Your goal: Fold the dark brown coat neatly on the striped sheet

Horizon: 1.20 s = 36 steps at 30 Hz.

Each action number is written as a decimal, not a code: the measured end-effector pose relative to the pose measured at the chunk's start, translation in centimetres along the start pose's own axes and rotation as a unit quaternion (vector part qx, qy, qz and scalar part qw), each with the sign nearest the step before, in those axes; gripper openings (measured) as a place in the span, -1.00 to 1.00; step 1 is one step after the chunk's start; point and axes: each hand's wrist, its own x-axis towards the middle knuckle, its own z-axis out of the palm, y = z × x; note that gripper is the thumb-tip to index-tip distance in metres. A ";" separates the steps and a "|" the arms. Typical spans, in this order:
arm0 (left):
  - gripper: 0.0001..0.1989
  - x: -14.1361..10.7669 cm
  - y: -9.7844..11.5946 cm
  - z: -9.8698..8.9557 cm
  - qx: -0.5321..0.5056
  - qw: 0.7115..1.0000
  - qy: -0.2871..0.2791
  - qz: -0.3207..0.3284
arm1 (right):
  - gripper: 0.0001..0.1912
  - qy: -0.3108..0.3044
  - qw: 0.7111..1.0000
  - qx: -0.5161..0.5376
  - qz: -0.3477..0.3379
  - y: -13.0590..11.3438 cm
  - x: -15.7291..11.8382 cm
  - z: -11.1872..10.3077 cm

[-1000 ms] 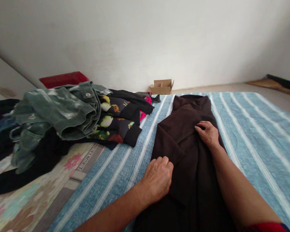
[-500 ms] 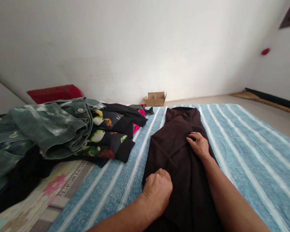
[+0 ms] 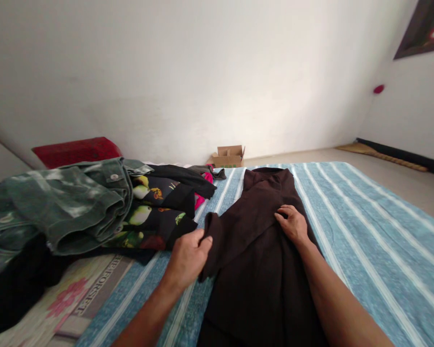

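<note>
Ideally, the left hand [image 3: 188, 258], pinching the sleeve end [image 3: 214, 236], should pull gently while the curled right hand [image 3: 292, 225], whether gripping cloth I cannot tell, steadies the dark brown garment [image 3: 256, 274] on the striped sheet [image 3: 369, 226], right of the clothes pile [image 3: 75, 205].

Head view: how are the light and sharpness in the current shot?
Head view: soft light, the wall brightest right of centre; same head view: the dark brown garment nears black low down, folds hard to read; the head view also softens toward its edges, the left forearm looking blurred near the bottom.
</note>
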 end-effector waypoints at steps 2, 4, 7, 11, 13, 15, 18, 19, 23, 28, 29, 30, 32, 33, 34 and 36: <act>-0.71 0.3 0.0 -1.6 -0.055 0.997 0.054 0.002 | -0.72 0.000 1.000 -0.005 -0.001 0.0 0.0 0.0; -0.71 -0.1 1.0 -2.3 -0.078 0.993 0.074 0.042 | -0.72 -0.001 1.000 -0.008 -0.002 0.0 0.0 0.0; -0.71 -1.6 3.7 -1.9 -0.046 0.982 0.071 0.169 | -0.72 -0.001 1.000 -0.006 -0.004 0.1 0.0 -0.1; -0.79 -4.0 7.5 0.3 0.014 0.925 0.013 0.380 | -0.71 0.000 1.000 0.004 0.000 0.1 -0.1 -0.1; -0.83 -5.0 8.5 1.7 0.054 0.896 -0.031 0.440 | -0.72 0.000 1.000 0.010 0.005 0.1 -0.1 -0.1; -0.87 -5.7 8.9 3.0 0.077 0.877 -0.067 0.470 | -0.72 -0.001 1.000 0.014 0.009 0.0 -0.1 -0.1; -0.92 -6.4 8.8 5.0 0.090 0.873 -0.105 0.467 | -0.71 -0.004 1.000 0.019 0.012 -0.2 0.0 -0.3; -0.92 -6.5 8.7 5.5 0.091 0.876 -0.112 0.461 | -0.70 -0.004 1.000 0.023 0.013 -0.2 0.0 -0.3; -0.92 -6.5 8.7 5.8 0.064 0.886 -0.083 0.451 | -0.70 -0.003 0.999 0.036 0.018 -0.3 0.0 -0.4; -0.88 -6.7 8.8 5.3 0.016 0.878 0.017 0.477 | -0.72 -0.008 0.998 0.053 0.022 -0.3 -0.1 -0.5; -0.88 -6.8 8.7 5.6 0.011 0.870 0.030 0.492 | -0.72 -0.012 0.998 0.056 0.023 -0.3 -0.1 -0.5; -0.89 -7.1 8.5 6.2 0.005 0.861 0.039 0.507 | -0.72 -0.016 0.998 0.058 0.023 -0.3 -0.1 -0.6; -0.87 -7.6 7.9 7.8 0.002 0.849 0.039 0.527 | -0.71 -0.021 0.998 0.059 0.025 -0.3 -0.1 -0.7; -0.85 -7.8 7.7 8.6 0.005 0.846 0.038 0.531 | -0.70 -0.021 0.998 0.059 0.026 -0.3 -0.1 -0.7; -0.84 -8.0 7.4 9.4 0.013 0.847 0.037 0.531 | -0.69 -0.022 0.998 0.060 0.028 -0.3 0.0 -0.8; -0.83 -8.3 7.0 10.6 0.029 0.847 0.041 0.529 | -0.65 -0.023 0.997 0.062 0.029 -0.4 0.0 -0.9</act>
